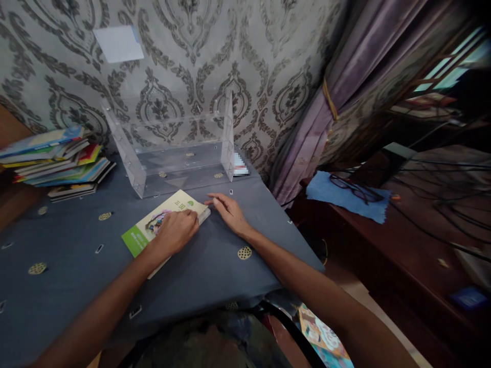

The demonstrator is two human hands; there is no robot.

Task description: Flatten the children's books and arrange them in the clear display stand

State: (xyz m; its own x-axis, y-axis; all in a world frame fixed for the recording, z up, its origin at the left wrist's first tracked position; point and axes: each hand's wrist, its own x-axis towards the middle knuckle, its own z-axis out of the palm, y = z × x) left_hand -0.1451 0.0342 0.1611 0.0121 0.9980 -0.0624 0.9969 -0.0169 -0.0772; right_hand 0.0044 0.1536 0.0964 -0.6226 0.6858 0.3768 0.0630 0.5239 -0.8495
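Observation:
A thin book point(169, 212) with a cream and green cover lies flat on the dark blue tablecloth point(69, 255), just in front of a clear acrylic box point(172, 148). My left hand point(176, 230) rests on top of the book with its fingers curled over the book's right edge. My right hand point(228, 209) lies on the cloth beside that same edge, fingers stretched out and touching the book's corner.
A stack of colourful books point(57, 158) sits at the back left. A patterned wall stands behind the box, a purple curtain point(330, 102) to the right. A wooden side table holds a blue cloth point(345, 197) with glasses point(355, 188) and cables.

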